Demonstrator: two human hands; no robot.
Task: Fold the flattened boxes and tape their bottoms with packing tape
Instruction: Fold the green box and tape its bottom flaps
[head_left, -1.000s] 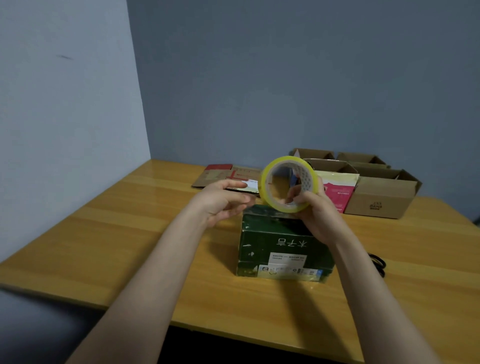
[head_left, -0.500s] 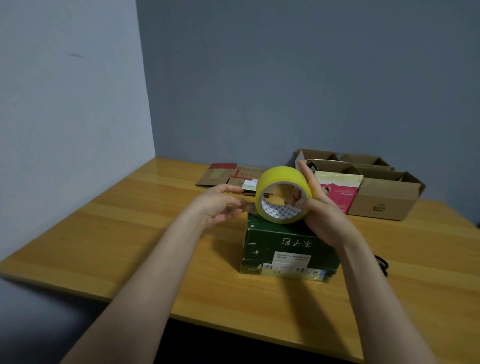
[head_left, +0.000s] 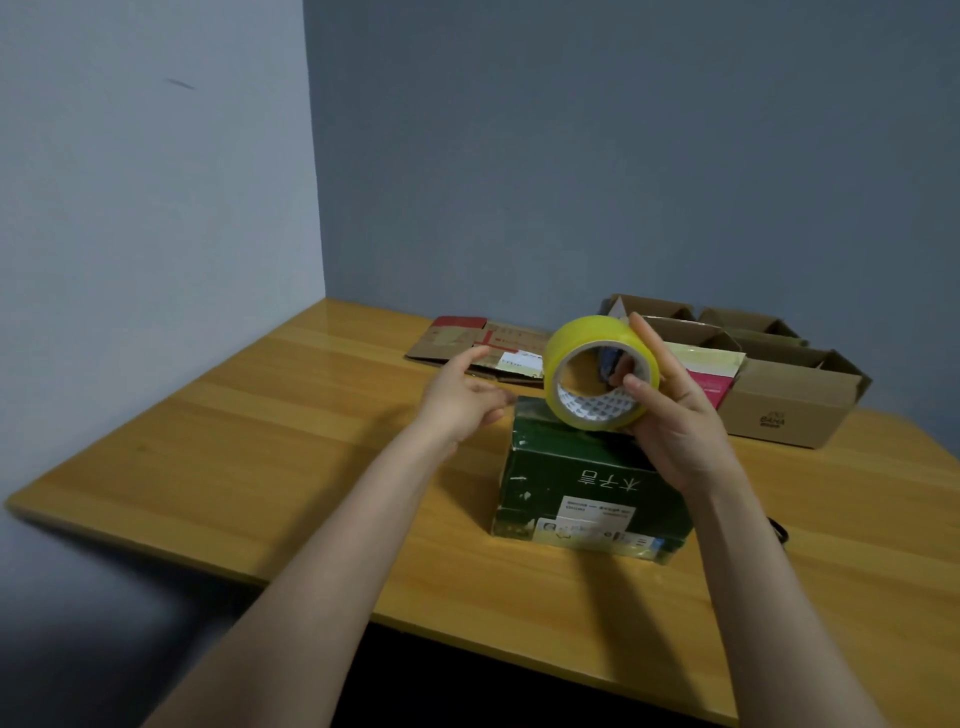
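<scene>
A folded dark green box stands upside down in the middle of the wooden table. Just above its top, my right hand grips a yellow roll of packing tape, thumb through the core and fingers along the outside. My left hand hovers a little left of the roll with its fingers loosely curled and holds nothing. Flattened cardboard boxes lie at the back of the table behind my left hand.
Several assembled brown boxes with open tops stand at the back right, and a pink and cream box sits in front of them. A dark object lies on the table right of my right forearm. Walls close the left and back.
My right hand has lifted and turned the tape roll slightly up and to the right. My left hand has drawn away from the roll, leaving a gap.
</scene>
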